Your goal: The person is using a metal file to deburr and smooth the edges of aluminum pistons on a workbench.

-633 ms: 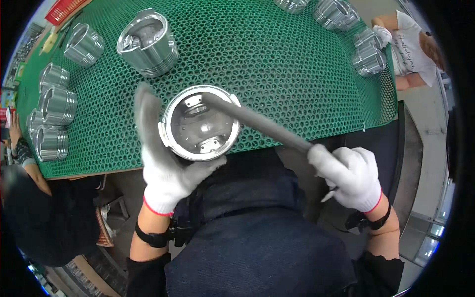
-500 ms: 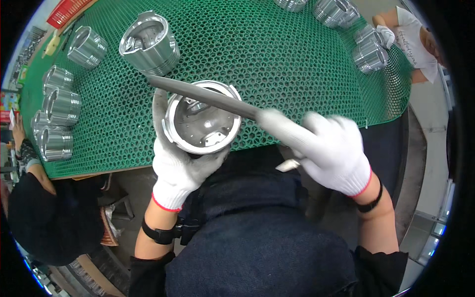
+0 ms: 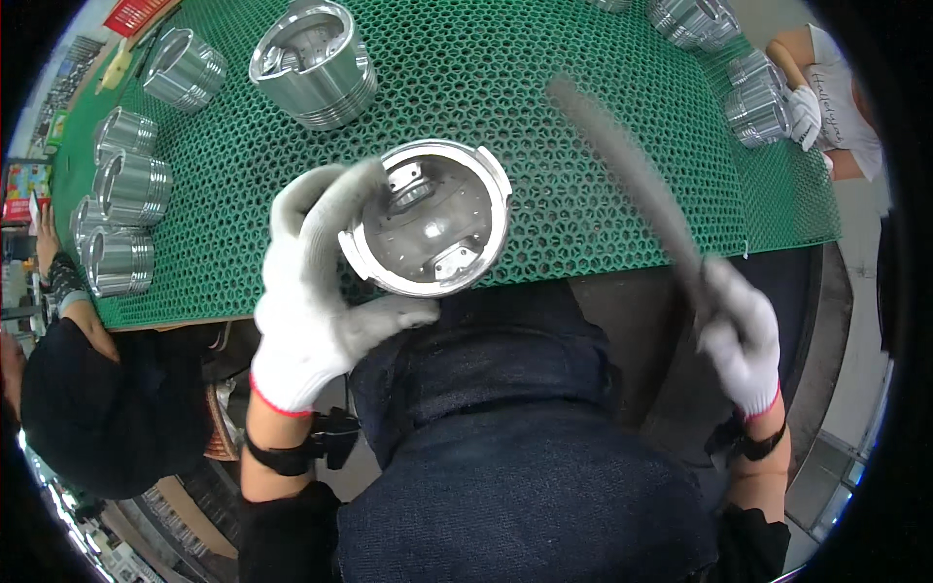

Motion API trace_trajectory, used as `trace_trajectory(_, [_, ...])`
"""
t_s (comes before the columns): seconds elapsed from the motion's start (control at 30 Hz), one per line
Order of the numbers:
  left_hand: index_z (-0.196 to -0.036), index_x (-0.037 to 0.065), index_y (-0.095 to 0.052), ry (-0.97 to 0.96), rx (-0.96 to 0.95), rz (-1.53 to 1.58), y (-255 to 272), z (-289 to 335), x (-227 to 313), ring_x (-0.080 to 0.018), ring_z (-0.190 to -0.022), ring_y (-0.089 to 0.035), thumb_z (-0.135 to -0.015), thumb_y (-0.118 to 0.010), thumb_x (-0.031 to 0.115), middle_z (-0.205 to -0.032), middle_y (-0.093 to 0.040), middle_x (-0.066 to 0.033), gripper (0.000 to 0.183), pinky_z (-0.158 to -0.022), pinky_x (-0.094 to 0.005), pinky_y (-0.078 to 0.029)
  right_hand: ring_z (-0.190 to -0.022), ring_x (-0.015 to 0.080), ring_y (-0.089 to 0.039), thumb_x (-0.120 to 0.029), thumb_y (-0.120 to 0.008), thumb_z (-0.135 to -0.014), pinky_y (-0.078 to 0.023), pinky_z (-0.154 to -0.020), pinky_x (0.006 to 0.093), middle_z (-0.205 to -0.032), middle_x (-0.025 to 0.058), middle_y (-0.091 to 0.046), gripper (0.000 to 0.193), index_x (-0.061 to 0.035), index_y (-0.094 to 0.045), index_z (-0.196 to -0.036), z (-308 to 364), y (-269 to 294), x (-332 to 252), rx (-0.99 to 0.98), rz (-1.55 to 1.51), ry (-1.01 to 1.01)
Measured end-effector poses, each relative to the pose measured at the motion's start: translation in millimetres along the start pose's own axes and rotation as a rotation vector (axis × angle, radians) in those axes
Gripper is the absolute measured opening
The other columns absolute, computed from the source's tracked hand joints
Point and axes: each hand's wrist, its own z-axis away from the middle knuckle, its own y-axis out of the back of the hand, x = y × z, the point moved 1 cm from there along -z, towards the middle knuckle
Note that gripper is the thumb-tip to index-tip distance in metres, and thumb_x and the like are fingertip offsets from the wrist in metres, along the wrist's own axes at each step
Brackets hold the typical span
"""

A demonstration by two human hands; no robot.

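The right hand (image 3: 743,335), in a white glove, is closed around the near end of a long grey tool (image 3: 632,170), which slants up and leftward over the mat, blurred and apart from the nearest metal piston (image 3: 432,233). The left hand (image 3: 311,291), gloved alike, curves about that piston's left side, fingers at the rim and thumb by its lower edge; whether it grips firmly I cannot tell. The piston sits near the front edge of the green mat (image 3: 544,219), hollow side up. Beyond stands another piston (image 3: 330,87); more cluster at left (image 3: 136,189). At far right, a co-worker's gloved hand (image 3: 805,115) is beside further pistons (image 3: 760,115).
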Motion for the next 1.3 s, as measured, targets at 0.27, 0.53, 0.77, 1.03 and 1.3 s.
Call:
trace_trajectory(0.27, [-0.149, -0.012, -0.036, 0.764, -0.268, 1.137, 51.8, 15.4, 20.5, -0.0236, -0.092, -0.065, -0.069, -0.082, 0.017, -0.096, -0.063, -0.0127, 0.097, -0.09, -0.0392, -0.053, -0.077, 0.027, -0.069, -0.011, -0.073, -0.088, -0.057, -0.07, 0.0375, -0.091, 0.0073, -0.065, 0.059, -0.0263, -0.059, -0.143, -84.2, -33.2, 66.7, 0.158, 0.729, -0.094])
trace_trajectory(0.53, [-0.099, 0.011, -0.072, -0.164, -0.497, -0.142, 49.3, -50.8, 35.9, -0.0228, -0.079, -0.067, -0.072, -0.076, 0.021, -0.104, -0.069, -0.0049, 0.029, -0.067, -0.0344, -0.053, -0.08, 0.0294, -0.069, -0.021, -0.074, -0.088, -0.056, -0.071, 0.0383, -0.095, 0.009, -0.066, 0.049, -0.0247, -0.064, -0.137, -78.3, -36.4, 86.8, 0.197, 0.695, -0.121])
trace_trajectory(0.77, [-0.094, 0.016, -0.069, -0.206, -0.611, -0.514, 69.6, -23.6, 0.7, -0.0248, -0.075, -0.064, -0.07, -0.074, 0.017, -0.095, -0.067, -0.0018, 0.025, -0.068, -0.0372, -0.052, -0.076, 0.0302, -0.068, -0.011, -0.075, -0.084, -0.054, -0.068, 0.0399, -0.092, 0.0086, -0.064, 0.051, -0.0205, -0.066, -0.134, -81.0, -37.0, 80.4, 0.238, 0.654, -0.095])
trace_trajectory(1.03, [-0.112, 0.01, -0.063, 0.393, -0.171, -0.831, 130.8, -50.3, -91.8, -0.0391, -0.091, -0.067, -0.079, -0.082, 0.018, -0.106, -0.065, -0.0148, 0.039, -0.076, -0.0469, -0.054, -0.076, 0.0288, -0.068, -0.011, -0.076, -0.083, -0.055, -0.067, 0.0399, -0.09, 0.0075, -0.064, 0.049, -0.0186, -0.067, -0.131, -79.4, -38.5, 78.1, 0.241, 0.697, -0.089])
trace_trajectory(1.3, [-0.111, 0.006, -0.066, -0.186, -0.007, -0.807, 53.7, -80.1, -58.5, -0.0347, -0.098, -0.063, -0.087, -0.075, 0.023, -0.107, -0.066, -0.0142, 0.031, -0.099, -0.0481, -0.047, -0.08, 0.0307, -0.068, -0.014, -0.068, -0.089, -0.056, -0.073, 0.0395, -0.102, 0.0099, -0.067, 0.047, -0.0212, -0.064, -0.135, -80.0, -38.7, 72.3, 0.221, 0.679, -0.094])
